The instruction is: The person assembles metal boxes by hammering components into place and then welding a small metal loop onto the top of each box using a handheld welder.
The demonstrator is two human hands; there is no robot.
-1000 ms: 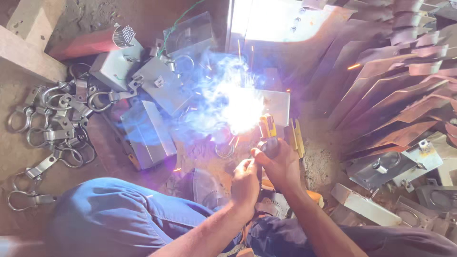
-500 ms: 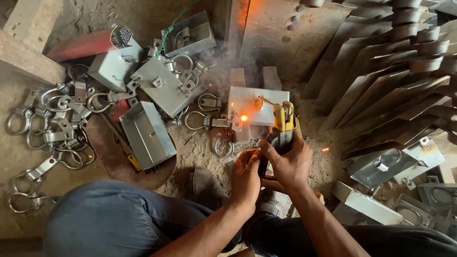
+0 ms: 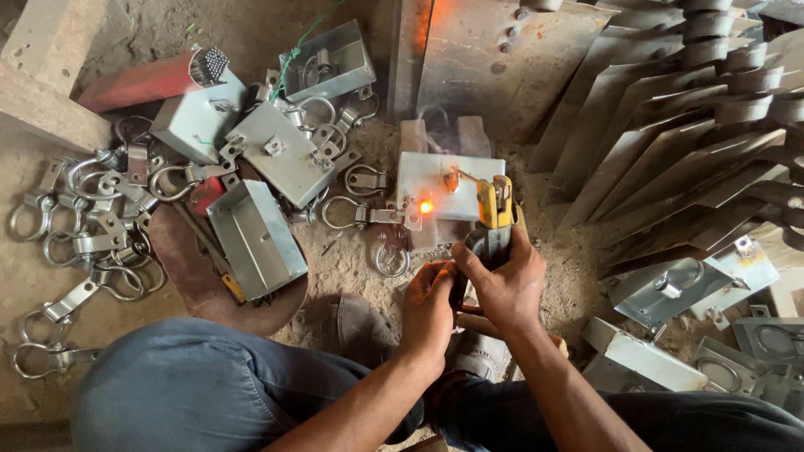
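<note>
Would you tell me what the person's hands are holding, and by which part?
Both the right hand and left hand grip the yellow-headed welding electrode holder by its dark handle.

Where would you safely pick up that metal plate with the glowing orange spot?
Probably by the far right corner of the metal plate, coming from the right. The glowing spot sits at its near left corner, and both hands hold the electrode holder at its near edge.
</note>
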